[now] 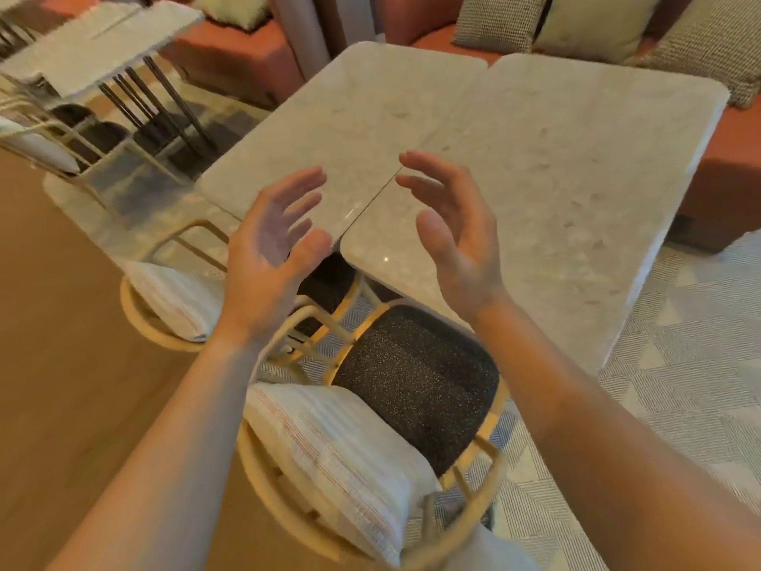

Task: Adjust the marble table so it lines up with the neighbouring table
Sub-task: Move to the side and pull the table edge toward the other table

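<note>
Both arms reach forward from the bottom of the view, bare to the elbow. The left hand (269, 257) and the right hand (453, 236) hang in the air with the palms turned toward each other, fingers spread and slightly curled, holding nothing and touching nothing. They sit on either side of the near end of the seam between two pale stone tops.

The marble bench (346, 129) lies to the left of that seam and the neighbouring bench (568, 166) to the right. The two tops stand side by side with only a thin dark line between them along most of the length; at the far end a small notch shows where the rounded corners meet, and at the near end the corners part in the same way. Which top reaches nearer to the viewer is hard to judge in the wide-angle picture.

Below the hands a rattan chair (486, 467) with a dark speckled seat and a striped white cushion (329, 451) stands tucked toward the benches. A second rattan chair (140, 315) with a similar cushion stands to its left. An orange sofa (230, 55) with patterned pillows (498, 18) runs along the far side. Another marble-topped bench (90, 51) on dark legs stands at the upper left.
</note>
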Demonstrator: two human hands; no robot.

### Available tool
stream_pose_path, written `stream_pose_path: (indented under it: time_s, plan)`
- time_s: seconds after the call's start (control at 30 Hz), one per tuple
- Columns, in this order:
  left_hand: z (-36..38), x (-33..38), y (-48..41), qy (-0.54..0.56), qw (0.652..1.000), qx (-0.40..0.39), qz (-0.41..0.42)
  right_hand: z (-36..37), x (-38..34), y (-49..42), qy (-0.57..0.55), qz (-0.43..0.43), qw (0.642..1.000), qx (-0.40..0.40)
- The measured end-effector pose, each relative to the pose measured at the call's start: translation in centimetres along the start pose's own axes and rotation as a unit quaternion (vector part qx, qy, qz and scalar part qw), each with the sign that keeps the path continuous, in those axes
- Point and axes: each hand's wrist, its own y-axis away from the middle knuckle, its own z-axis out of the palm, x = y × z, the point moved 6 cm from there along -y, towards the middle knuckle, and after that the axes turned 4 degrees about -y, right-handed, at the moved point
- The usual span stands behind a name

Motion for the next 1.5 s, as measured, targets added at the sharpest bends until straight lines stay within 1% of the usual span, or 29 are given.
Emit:
stream_pose_path:
  time_s: [0.1,0.17,0.3,0.43,0.5,0.57,0.63,0.67,0.7,0.77,0.8,0.87,0.93,0.97,1.0,1.07,1.1,1.13,1.2,1.23,1.33,1.4,1.5]
  plan:
    - [-0.3,-1.6,-2.0,0.027,0.999,-0.024,-0.002,0.7,0.9,-0.2,0.021,0.012,1.0,0.019]
    - [0.7,-3.1,-3.2,0.044,0.998,-0.05,-0.002,0.3,1.7,-0.3,0.037,0.021,0.998,0.047]
    - [4.1,-6.6,-5.9,0.083,0.991,-0.104,-0.021,-1.1,3.4,-1.3,0.072,0.041,0.989,0.125]
    - [7.0,-11.1,-9.0,0.147,0.979,-0.144,-0.016,-2.3,5.5,-2.4,0.125,0.033,0.97,0.204]
    - [8.4,-14.4,-10.1,0.184,0.969,-0.161,-0.038,-2.8,7.7,-2.1,0.14,0.029,0.958,0.25]
    - [9.4,-18.4,-9.6,0.2,0.96,-0.172,-0.096,-3.0,11.0,-0.6,0.117,0.065,0.943,0.305]
    - [10.6,-22.5,-8.2,0.219,0.94,-0.19,-0.181,-3.4,15.3,1.9,0.076,0.145,0.911,0.379]
    - [11.3,-24.6,-7.3,0.231,0.925,-0.197,-0.23,-3.6,17.7,3.5,0.041,0.201,0.885,0.417]
    - [11.9,-26.6,-6.4,0.242,0.909,-0.193,-0.279,-3.6,20.0,5.3,-0.008,0.254,0.854,0.455]
    - [12.6,-30.4,-4.7,0.274,0.873,-0.167,-0.368,-3.5,23.7,8.7,-0.115,0.319,0.788,0.514]
    - [13.1,-32.0,-4.0,0.301,0.849,-0.154,-0.406,-3.4,25.1,10.1,-0.163,0.331,0.76,0.534]
    - [13.9,-34.5,-2.7,0.358,0.795,-0.121,-0.475,-3.5,26.9,12.6,-0.227,0.333,0.723,0.561]
    - [14.1,-36.6,-1.4,0.391,0.746,-0.073,-0.534,-3.4,28.0,14.8,-0.248,0.345,0.694,0.581]
    - [14.1,-37.4,-0.6,0.394,0.727,-0.056,-0.559,-3.3,28.4,15.9,-0.248,0.356,0.677,0.595]
    - [14.1,-38.2,0.4,0.381,0.717,-0.045,-0.582,-3.2,28.8,16.9,-0.246,0.366,0.658,0.61]
    - [13.9,-39.3,2.3,0.336,0.711,-0.035,-0.617,-3.1,29.4,18.2,-0.265,0.37,0.62,0.64]
    - [13.8,-39.7,3.0,0.316,0.71,-0.031,-0.628,-3.4,29.7,18.4,-0.281,0.363,0.608,0.648]
    - [13.7,-40.2,3.4,0.311,0.707,-0.023,-0.635,-3.7,29.9,18.0,-0.297,0.355,0.604,0.649]
    - [14.0,-40.9,3.3,0.339,0.699,-0.009,-0.629,-4.5,30.3,16.7,-0.34,0.324,0.602,0.646]
    - [14.1,-41.0,2.8,0.36,0.699,-0.005,-0.618,-4.9,30.5,15.9,-0.368,0.304,0.595,0.647]
    - [14.6,-41.3,0.6,0.404,0.711,-0.004,-0.576,-5.9,31.5,15.0,-0.42,0.269,0.558,0.663]
    - [15.0,-41.7,-0.9,0.409,0.712,-0.006,-0.57,-6.3,32.2,15.0,-0.423,0.264,0.553,0.667]
    - [15.4,-42.1,-2.4,0.406,0.71,-0.005,-0.575,-6.6,33.1,15.4,-0.418,0.257,0.567,0.662]
